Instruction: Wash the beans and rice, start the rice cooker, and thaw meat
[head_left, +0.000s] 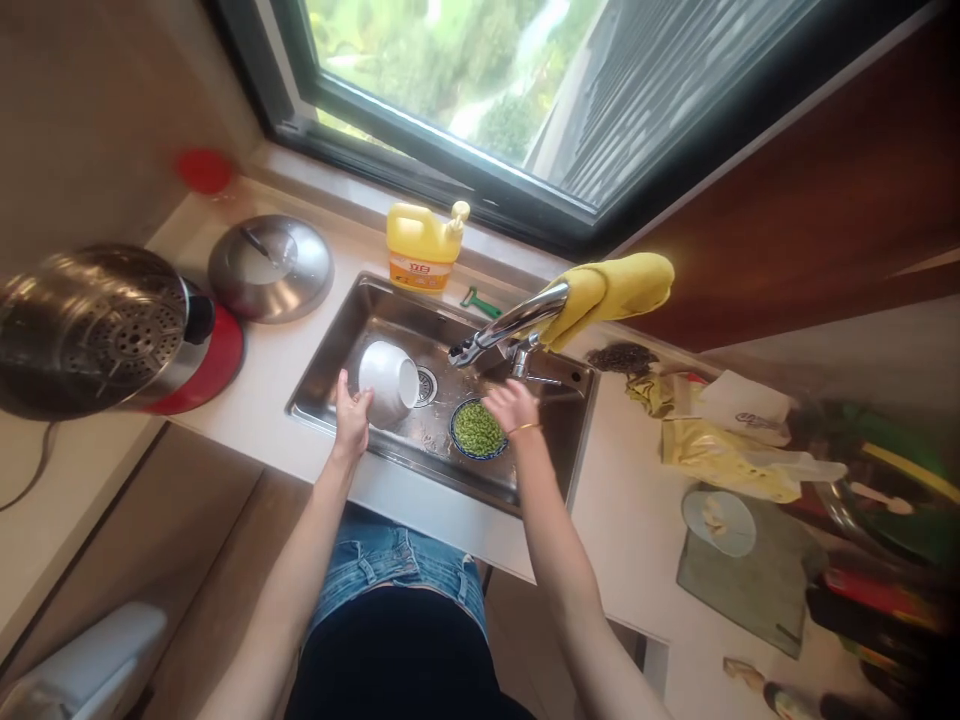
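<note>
My left hand (350, 418) is closed on the side of a white bowl (384, 382). The bowl is tipped over on its side above the left half of the steel sink (435, 455), its round foot facing right. My right hand (514, 406) is raised over the sink just below the faucet (517, 352), fingers loosely bent, with nothing visible in them. Whether a fingertip touches the faucet I cannot tell. Beside that hand, a blue-rimmed bowl of green beans or peas (478, 430) stands on the sink floor.
A yellow cloth (615, 290) drapes over the faucet's neck. Behind the sink are a yellow detergent jug (422, 250) and a green peeler (480, 302). A metal lid (270, 268) and a steamer pot (112, 330) stand left. Plastic bags (727, 455) and a grey mat (750, 570) lie right.
</note>
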